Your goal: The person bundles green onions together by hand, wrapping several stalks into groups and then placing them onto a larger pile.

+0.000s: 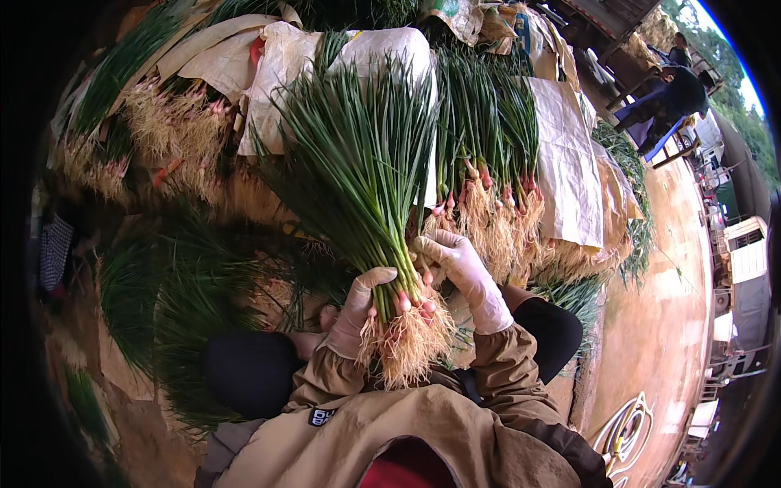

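My left hand [362,305], in a pale glove, is wrapped around a thick bunch of green garlic [362,171] just above its bulbs. The long green leaves fan out away from me. Pink bulbs and a shaggy tuft of straw-coloured roots [407,346] hang toward my lap. At the right side of the bunch my gloved right hand [455,260] has thumb and fingers closed on a garlic stalk, its bulb showing just below the fingertips. The fingers of my left hand are partly hidden behind the stems.
More green garlic [488,122] is piled ahead of me, roots toward me, partly covered by white sacks [565,163]. Loose bunches [195,317] lie on the ground at left. A coiled hose [626,431] rests on the wet floor at right. Another person [679,98] sits at the far right.
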Available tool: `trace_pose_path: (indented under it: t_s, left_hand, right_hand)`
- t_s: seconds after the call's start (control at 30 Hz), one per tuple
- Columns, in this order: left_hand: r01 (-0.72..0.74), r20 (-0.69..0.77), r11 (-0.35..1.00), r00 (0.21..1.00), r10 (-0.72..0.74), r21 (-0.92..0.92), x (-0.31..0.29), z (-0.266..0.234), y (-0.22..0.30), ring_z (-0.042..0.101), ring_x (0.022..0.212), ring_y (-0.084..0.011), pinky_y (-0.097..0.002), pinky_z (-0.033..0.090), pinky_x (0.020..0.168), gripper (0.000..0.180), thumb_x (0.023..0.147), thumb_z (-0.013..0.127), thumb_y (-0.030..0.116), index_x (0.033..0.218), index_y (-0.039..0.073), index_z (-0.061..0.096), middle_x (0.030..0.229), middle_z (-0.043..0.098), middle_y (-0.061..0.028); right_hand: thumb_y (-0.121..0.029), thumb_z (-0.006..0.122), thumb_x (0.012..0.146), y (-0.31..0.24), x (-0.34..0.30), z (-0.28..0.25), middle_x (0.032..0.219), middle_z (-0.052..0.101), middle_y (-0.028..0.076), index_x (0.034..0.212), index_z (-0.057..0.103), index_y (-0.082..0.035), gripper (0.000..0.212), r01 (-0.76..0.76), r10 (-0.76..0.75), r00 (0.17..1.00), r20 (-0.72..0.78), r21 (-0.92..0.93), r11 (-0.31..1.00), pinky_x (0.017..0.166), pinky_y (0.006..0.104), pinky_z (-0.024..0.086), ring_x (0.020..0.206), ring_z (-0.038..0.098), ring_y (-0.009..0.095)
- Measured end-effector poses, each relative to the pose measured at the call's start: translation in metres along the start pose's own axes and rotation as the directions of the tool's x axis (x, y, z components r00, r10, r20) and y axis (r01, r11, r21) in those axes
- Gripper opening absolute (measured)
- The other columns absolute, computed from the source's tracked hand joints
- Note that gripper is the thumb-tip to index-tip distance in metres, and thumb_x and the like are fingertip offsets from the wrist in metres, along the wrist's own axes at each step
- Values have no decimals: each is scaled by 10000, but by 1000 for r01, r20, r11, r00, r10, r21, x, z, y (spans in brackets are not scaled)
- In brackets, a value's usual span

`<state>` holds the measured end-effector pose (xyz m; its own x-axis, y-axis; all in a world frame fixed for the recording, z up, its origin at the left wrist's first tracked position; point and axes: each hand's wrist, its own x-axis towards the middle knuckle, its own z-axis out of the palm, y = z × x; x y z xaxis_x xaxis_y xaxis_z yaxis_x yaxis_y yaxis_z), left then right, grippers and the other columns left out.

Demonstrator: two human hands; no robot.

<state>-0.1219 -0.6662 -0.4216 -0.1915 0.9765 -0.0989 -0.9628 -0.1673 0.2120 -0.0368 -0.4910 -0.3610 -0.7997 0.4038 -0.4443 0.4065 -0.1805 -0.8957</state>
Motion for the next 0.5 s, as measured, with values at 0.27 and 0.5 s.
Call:
trace_pose_path:
  t_s: [0.27,0.5]
  left_hand:
    - [70,-20,998,997,-70,-7,-7,11,2,647,560,-226,-369,601,671,556,842,588,231,1246,-136,484,923,647,-200]
    - [-2,36,1000,999,2,-4,-3,10,-3,660,556,-174,-207,526,451,544,845,578,187,1275,-128,472,1044,645,-264]
  right_hand:
    - [-272,634,945,-2,4,10,751,652,15,996,647,-49,228,18,-24,996,-88,-60,998,561,245,491,578,573,90]
    - [-293,609,960,4,8,13,783,650,20,1040,627,-44,262,95,-99,995,-3,324,941,455,197,412,508,515,70]
